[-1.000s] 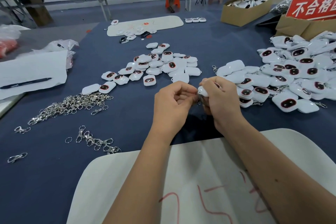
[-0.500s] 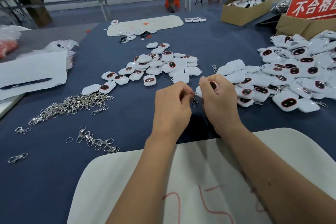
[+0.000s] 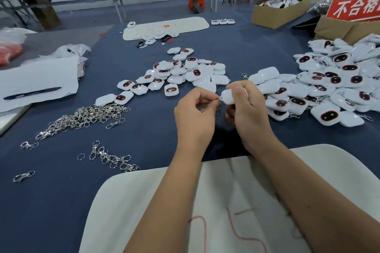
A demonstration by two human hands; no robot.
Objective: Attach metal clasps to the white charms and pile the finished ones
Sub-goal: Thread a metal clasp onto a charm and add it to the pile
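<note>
Right grip: the right hand [image 3: 247,113] has its thumb and curled fingers clamped round one white charm [image 3: 227,97], held above the desk with its plain back toward the camera.
Left grip: the left hand [image 3: 195,115] pinches a small metal clasp [image 3: 219,103] between thumb and fingertips, right at the charm's left edge; the clasp hangs down between the two hands.
Whether joined: cannot tell, the join is too small.
Loose charms: a heap of white charms [image 3: 181,72] lies just beyond the hands, many showing a dark oval with a red rim.
Right pile: a larger pile of charms [image 3: 329,90] sits to the right, several with metal clasps showing at their edges.
Clasp supply: a heap of clasps [image 3: 82,117] lies to the left, with a few stray clasps [image 3: 115,158] nearer.
Desk: dark blue cloth [image 3: 61,201] covers the desk; a white board [image 3: 205,211] with red marks lies under the forearms.
Far left: a pen [image 3: 30,93] rests on white paper [image 3: 39,80].
Far right: a red sign [image 3: 355,6] stands over a cardboard box [image 3: 339,28].
</note>
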